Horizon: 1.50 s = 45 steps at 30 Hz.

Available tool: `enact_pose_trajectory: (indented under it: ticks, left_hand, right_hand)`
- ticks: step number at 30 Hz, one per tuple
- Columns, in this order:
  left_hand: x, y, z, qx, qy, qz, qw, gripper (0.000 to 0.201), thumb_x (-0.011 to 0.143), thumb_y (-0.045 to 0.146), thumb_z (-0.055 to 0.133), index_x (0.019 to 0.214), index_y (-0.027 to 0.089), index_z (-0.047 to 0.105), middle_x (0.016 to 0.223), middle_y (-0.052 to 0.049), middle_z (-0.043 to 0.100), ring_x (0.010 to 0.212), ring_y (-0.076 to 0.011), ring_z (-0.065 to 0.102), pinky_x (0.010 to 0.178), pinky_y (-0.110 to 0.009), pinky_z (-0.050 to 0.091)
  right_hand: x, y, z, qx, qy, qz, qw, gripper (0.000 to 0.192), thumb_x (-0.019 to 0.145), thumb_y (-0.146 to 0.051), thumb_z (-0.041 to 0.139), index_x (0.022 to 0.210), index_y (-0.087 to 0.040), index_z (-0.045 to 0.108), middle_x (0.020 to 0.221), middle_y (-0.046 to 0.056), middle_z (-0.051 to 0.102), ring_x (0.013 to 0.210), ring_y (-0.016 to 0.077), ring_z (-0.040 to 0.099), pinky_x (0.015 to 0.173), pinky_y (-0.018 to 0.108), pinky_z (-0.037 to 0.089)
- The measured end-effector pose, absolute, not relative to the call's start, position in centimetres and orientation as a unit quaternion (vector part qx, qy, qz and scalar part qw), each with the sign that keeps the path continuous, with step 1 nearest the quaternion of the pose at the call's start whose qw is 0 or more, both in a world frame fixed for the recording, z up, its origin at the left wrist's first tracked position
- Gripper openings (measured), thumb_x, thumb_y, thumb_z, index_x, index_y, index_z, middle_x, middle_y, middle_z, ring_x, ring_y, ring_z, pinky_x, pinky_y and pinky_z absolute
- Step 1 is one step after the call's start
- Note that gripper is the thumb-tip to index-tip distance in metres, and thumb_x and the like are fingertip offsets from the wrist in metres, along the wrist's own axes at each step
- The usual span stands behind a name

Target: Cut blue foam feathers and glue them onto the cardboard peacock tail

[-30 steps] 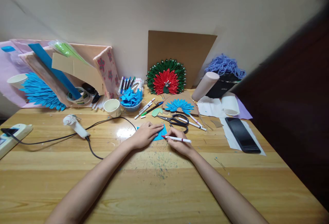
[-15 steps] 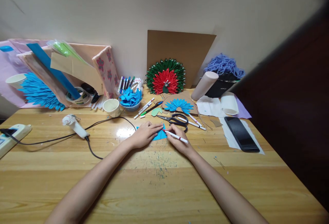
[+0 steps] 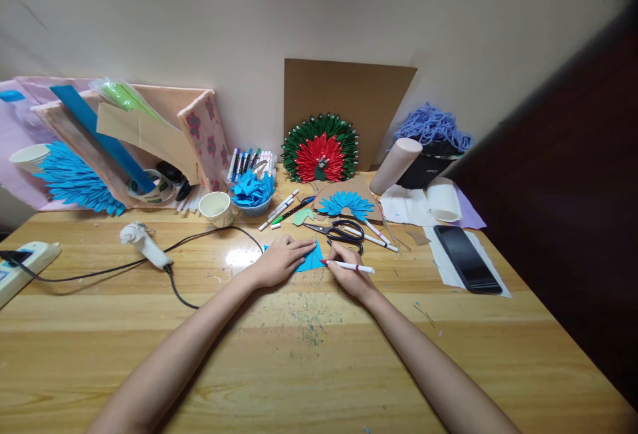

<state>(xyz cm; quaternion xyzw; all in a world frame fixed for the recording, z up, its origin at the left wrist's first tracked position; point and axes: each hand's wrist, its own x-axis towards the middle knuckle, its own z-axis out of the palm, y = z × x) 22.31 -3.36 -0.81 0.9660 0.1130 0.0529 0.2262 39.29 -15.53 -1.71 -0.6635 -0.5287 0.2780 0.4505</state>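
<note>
My right hand (image 3: pixel 351 276) pinches a white marker (image 3: pixel 349 266), its red tip touching the lower right edge of the blue paper piece (image 3: pixel 312 260). My left hand (image 3: pixel 279 261) lies flat with fingers spread on the same piece, pressing it to the wooden table (image 3: pixel 309 361) just in front of me. I judge the marking is under way, though I cannot tell any drawn line on the blue from here. Just beyond lie black scissors (image 3: pixel 343 231) and a small blue fan of folded petals (image 3: pixel 346 204) on cardboard, seemingly part built. A bowl of blue folded pieces (image 3: pixel 253 193) waits behind, near a finished red and green peacock (image 3: pixel 321 148) against the wall.
</note>
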Motion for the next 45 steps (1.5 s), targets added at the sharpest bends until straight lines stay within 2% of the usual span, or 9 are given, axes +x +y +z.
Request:
enact_pose_trajectory:
  ticks: [6,10,12,17,22,28,36,42,45]
  left_hand:
    - [22.3,-3.4,-0.6,0.966,0.116,0.051,0.224,0.045,0.092,0.029,0.029,0.136,0.033,0.027,0.139,0.003,0.038,0.091,-0.0188,0.042,0.083,-0.034,0.035]
    - [22.3,-3.6,-0.6,0.965,0.121,0.055,0.225,0.044,0.092,0.029,0.029,0.136,0.032,0.029,0.138,0.003,0.040,0.089,-0.0186,0.043,0.082,-0.035,0.036]
    - [22.3,-3.7,-0.5,0.963,0.129,0.068,0.228,0.044,0.091,0.030,0.031,0.136,0.031,0.029,0.138,0.002,0.040,0.091,-0.0188,0.045,0.084,-0.035,0.037]
    - [22.0,-4.0,-0.3,0.953,0.145,0.122,0.235,0.046,0.088,0.029,0.040,0.134,0.027,0.034,0.134,-0.004,0.044,0.109,-0.0204,0.044,0.091,-0.037,0.036]
    - [21.3,-4.7,-0.5,0.960,0.139,0.140,0.200,0.035,0.089,0.026,0.038,0.121,0.023,0.050,0.122,-0.005,0.055,0.107,-0.0199,0.048,0.091,-0.038,0.038]
    - [20.9,-5.6,-1.2,0.971,0.123,0.126,0.162,0.039,0.090,0.024,0.035,0.128,0.024,0.043,0.129,-0.003,0.050,0.119,-0.0188,0.042,0.098,-0.038,0.034]
    - [21.1,-5.7,-1.2,0.972,0.096,0.132,0.167,0.038,0.088,0.023,0.038,0.125,0.026,0.048,0.126,-0.005,0.052,0.111,-0.0192,0.047,0.093,-0.037,0.037]
    - [21.3,-6.1,-1.7,0.972,0.100,0.118,0.176,0.038,0.089,0.025,0.036,0.126,0.030,0.046,0.129,-0.002,0.050,0.106,-0.0206,0.046,0.090,-0.039,0.035]
    - [21.4,-6.2,-1.9,0.970,0.103,0.118,0.187,0.039,0.089,0.026,0.036,0.128,0.032,0.043,0.131,0.000,0.048,0.107,-0.0210,0.045,0.090,-0.039,0.034]
  right_hand:
    - [39.7,-15.8,-2.6,-0.649,-0.509,0.273,0.495,0.018,0.073,-0.018,0.051,0.057,-0.019,0.042,0.053,-0.005,0.044,0.051,0.0106,0.040,0.048,0.022,0.029]
    - [39.5,-15.8,-2.5,-0.630,-0.477,0.275,0.548,0.006,0.081,-0.025,0.050,0.079,-0.020,0.049,0.066,-0.002,0.055,0.060,0.0130,0.052,0.054,0.023,0.040]
    - [39.2,-15.8,-2.0,-0.617,-0.487,0.287,0.548,0.011,0.085,-0.027,0.045,0.093,-0.021,0.050,0.080,0.002,0.062,0.073,0.0153,0.059,0.064,0.026,0.046]
    - [38.8,-15.8,-1.2,-0.627,-0.615,0.179,0.445,0.020,0.088,-0.021,0.040,0.098,-0.022,0.057,0.090,0.005,0.065,0.090,0.0184,0.059,0.082,0.033,0.044]
    - [39.1,-16.4,-1.7,-0.623,-0.682,0.073,0.376,0.022,0.086,-0.017,0.043,0.097,-0.023,0.061,0.089,0.006,0.065,0.088,0.0201,0.058,0.078,0.033,0.047]
    - [39.8,-18.0,-2.1,-0.609,-0.713,0.042,0.344,0.024,0.086,-0.018,0.043,0.101,-0.023,0.061,0.089,0.007,0.065,0.089,0.0205,0.058,0.078,0.033,0.048]
    - [40.1,-18.5,-1.8,-0.623,-0.639,0.139,0.428,0.024,0.090,-0.029,0.038,0.103,-0.023,0.057,0.093,0.005,0.065,0.091,0.0195,0.059,0.083,0.035,0.045]
    - [39.9,-19.0,-1.7,-0.571,-0.572,0.276,0.520,0.031,0.090,-0.038,0.032,0.109,-0.022,0.051,0.088,0.004,0.061,0.088,0.0176,0.059,0.072,0.029,0.049]
    - [39.8,-19.0,-1.7,-0.544,-0.561,0.317,0.537,0.027,0.087,-0.038,0.038,0.104,-0.021,0.049,0.089,0.004,0.058,0.084,0.0169,0.058,0.067,0.027,0.048]
